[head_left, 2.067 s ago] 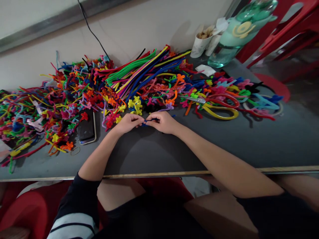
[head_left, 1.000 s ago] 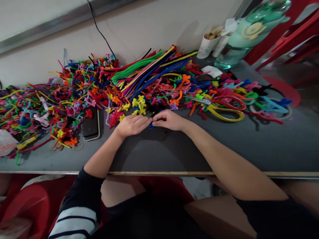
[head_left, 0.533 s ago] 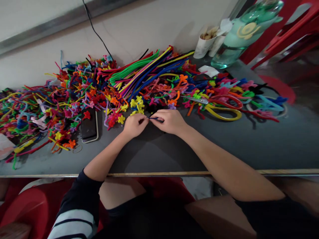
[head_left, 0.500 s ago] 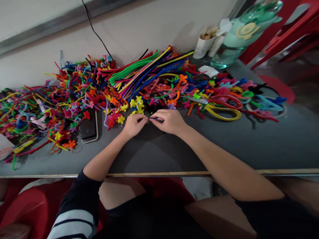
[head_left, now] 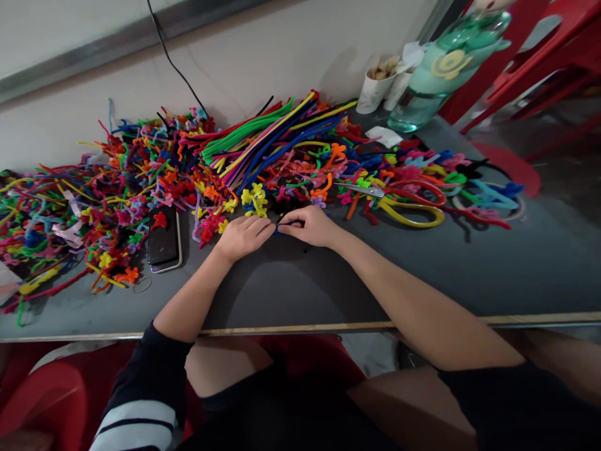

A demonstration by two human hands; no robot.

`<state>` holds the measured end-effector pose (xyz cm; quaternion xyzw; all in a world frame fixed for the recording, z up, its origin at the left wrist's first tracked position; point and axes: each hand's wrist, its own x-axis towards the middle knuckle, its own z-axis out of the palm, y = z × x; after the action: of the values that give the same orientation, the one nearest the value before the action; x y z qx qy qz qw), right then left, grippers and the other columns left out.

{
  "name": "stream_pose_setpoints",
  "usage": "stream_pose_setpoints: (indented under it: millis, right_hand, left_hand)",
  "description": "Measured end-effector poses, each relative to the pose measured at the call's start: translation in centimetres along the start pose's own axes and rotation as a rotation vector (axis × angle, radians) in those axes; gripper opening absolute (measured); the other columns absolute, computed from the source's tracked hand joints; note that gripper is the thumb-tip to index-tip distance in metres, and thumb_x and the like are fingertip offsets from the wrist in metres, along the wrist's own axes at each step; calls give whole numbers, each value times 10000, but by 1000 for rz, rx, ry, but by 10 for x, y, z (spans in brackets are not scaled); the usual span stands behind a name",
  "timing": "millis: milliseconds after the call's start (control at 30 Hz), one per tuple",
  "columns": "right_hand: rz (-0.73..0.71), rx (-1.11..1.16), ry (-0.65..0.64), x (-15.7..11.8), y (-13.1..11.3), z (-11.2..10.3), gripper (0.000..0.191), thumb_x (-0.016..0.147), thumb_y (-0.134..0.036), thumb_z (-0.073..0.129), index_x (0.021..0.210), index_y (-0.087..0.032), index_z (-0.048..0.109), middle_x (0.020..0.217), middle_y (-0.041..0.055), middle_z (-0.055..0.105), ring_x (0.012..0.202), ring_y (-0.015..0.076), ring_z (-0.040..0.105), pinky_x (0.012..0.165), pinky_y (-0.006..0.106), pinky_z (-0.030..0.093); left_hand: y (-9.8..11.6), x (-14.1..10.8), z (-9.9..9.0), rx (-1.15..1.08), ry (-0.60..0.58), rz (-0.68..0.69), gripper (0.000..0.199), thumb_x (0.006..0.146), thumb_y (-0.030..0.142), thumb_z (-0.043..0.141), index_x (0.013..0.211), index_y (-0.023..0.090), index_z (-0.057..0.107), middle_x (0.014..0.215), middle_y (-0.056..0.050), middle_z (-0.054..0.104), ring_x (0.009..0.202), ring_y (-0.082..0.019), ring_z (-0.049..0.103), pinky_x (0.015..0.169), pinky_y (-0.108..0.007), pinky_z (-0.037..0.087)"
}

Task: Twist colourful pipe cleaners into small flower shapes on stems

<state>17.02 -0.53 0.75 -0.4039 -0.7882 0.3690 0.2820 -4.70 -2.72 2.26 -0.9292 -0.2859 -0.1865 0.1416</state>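
My left hand (head_left: 246, 236) and my right hand (head_left: 307, 225) meet above the dark table (head_left: 300, 288), fingertips almost touching. Between them is a small dark blue pipe cleaner (head_left: 283, 229), pinched by the fingers of both hands and mostly covered by them. Just behind my left hand lie yellow pipe-cleaner flowers (head_left: 255, 199). A bundle of straight pipe cleaners (head_left: 263, 138) in green, yellow, red and blue rests on the pile farther back.
Bent, colourful pipe cleaners (head_left: 136, 169) are heaped along the wall. A phone (head_left: 164, 241) lies left of my hands. Scissors (head_left: 413, 210) with red and yellow handles lie to the right. Behind are a paper cup (head_left: 373, 93) and a green bottle (head_left: 422, 88).
My left hand has turned over so that its back shows more, with its fingers laid closer together. The whole view has shifted slightly, moving the bottle and scissors a little left.
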Motion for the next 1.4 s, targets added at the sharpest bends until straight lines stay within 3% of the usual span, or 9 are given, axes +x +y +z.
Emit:
stream_pose_setpoints:
  millis: [133,300,500,633,767,867,1033,1200,1400]
  right_hand:
    - [-19,36,-18,-1,2,0,351,794,-453,600,784,-127,729,479,-51,395,471,68,291,484,249,241]
    - [-29,53,-51,0,6,-3,356,779,-483,626,763,-143,732,477,-52,406,474,68,282,489,253,237]
    - [15,51,-87,3,9,-5,353,780,-482,629,777,-145,734,482,-47,423,466,69,295,482,255,246]
    - [-47,-65,86,-1,5,1,274,802,-404,626,788,-151,731,531,-13,522,485,89,397,517,258,330]
    - [-176,-184,246,-4,-1,5,254,849,-364,575,776,-169,719,651,41,631,556,125,510,580,277,398]
    - [-194,-212,316,-5,-3,6,272,868,-366,551,768,-172,715,572,23,578,506,120,479,545,276,382]
    - [-196,-211,354,-7,-1,7,249,857,-354,552,768,-183,710,543,10,563,487,118,478,526,268,390]
    - [-40,-234,487,-8,4,5,194,800,-317,595,676,-191,675,639,33,655,529,125,541,505,251,400]
    - [-170,-205,381,-8,5,3,222,851,-337,580,777,-181,719,574,10,608,497,116,521,534,254,410]
  left_hand:
    - [0,2,2,64,54,53,246,958,182,402,924,187,646,860,-53,685,743,-131,614,597,-252,418]
    - [2,7,-2,27,-42,79,281,974,178,362,884,181,628,843,-51,671,726,-123,597,571,-259,376]
    - [4,10,3,-13,-34,-1,289,963,191,375,796,169,610,743,-52,641,659,-130,561,553,-263,338]
    - [8,10,17,-197,20,-241,242,913,259,457,748,157,602,715,-56,623,658,-146,553,569,-268,366]
    - [12,15,27,-674,98,-658,241,847,299,545,652,157,563,588,1,548,545,-101,478,534,-241,352]
    - [12,19,29,-1014,123,-835,287,828,362,575,627,160,543,541,31,492,492,-77,417,499,-228,334]
    - [13,20,26,-1098,137,-840,298,828,417,600,677,164,554,573,33,489,527,-79,433,514,-222,360]
    - [15,20,26,-1130,208,-860,316,915,412,479,736,160,547,592,18,514,555,-84,488,563,-222,430]
    - [18,20,27,-849,201,-751,208,889,299,557,1022,170,650,985,-83,697,784,-125,627,635,-231,492]
